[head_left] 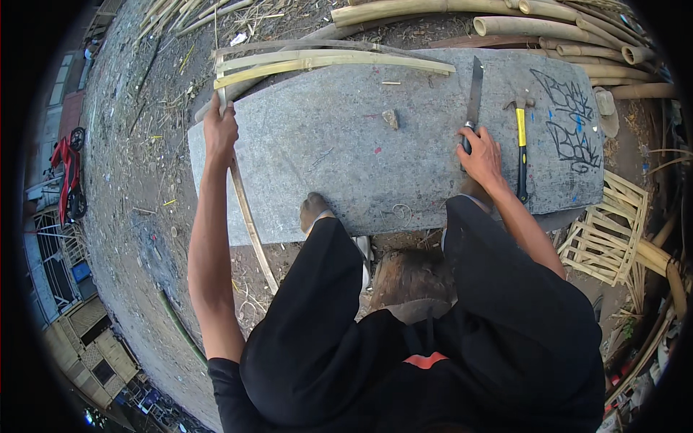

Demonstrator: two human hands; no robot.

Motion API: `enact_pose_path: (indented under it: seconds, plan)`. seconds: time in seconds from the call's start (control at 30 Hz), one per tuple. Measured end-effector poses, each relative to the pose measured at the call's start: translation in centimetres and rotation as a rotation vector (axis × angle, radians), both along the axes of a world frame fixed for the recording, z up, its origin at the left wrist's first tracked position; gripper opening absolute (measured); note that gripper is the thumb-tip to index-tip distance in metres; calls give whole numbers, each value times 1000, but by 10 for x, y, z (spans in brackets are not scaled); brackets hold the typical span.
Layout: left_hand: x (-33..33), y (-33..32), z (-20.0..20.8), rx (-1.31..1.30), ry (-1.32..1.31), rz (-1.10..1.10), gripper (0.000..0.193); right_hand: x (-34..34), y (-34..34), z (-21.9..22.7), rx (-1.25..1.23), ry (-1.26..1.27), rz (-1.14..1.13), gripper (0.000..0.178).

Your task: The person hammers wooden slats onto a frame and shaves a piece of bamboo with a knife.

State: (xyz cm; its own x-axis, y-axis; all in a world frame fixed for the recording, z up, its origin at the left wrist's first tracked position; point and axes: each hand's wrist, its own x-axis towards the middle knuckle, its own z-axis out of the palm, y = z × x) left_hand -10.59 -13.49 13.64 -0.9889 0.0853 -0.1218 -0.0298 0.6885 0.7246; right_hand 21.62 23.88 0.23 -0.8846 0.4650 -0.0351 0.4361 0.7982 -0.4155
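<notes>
My left hand [220,133] is closed around a long, thin bamboo strip [245,206] at the left edge of a grey slab [339,151]. The strip runs from beyond the slab's far side down toward my left knee. Over at the right, my right hand [481,155] has its fingers wrapped round the black handle of a long knife [475,90]. Its blade points away from me, over the slab. Split bamboo strips [310,63] lie across the slab's far left edge, their ends close to my left hand.
A hammer [521,133] with a yellow and black handle lies right of the knife. A small stone [390,118] sits mid-slab. Bamboo poles [548,29] are piled at the far right, and a slatted bamboo frame [610,227] stands nearer. A wooden stump [411,278] is between my legs.
</notes>
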Motion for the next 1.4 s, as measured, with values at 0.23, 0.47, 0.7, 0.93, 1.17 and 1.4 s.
enact_pose_path:
  seconds: [0.23, 0.47, 0.7, 0.93, 1.17, 1.4]
  plan:
    - [-48, 50, 60, -38, 3, -132, 60, 1, 2, -4, 17, 28, -29, 33]
    - [-40, 101, 47, 64, -17, -133, 60, 5, 1, -9, -16, 109, -46, 33]
    - [59, 129, -69, 209, -117, 2, 55, 8, 4, -15, -28, 148, -75, 33]
    - [140, 114, -160, 288, -18, 106, 62, 7, -5, -11, -9, 125, -52, 34]
    - [190, 132, -180, 370, -35, 57, 61, 8, -2, -10, -4, 84, -58, 35]
    - [198, 149, -176, 542, -218, 133, 57, -10, 18, -6, 130, 290, -3, 43]
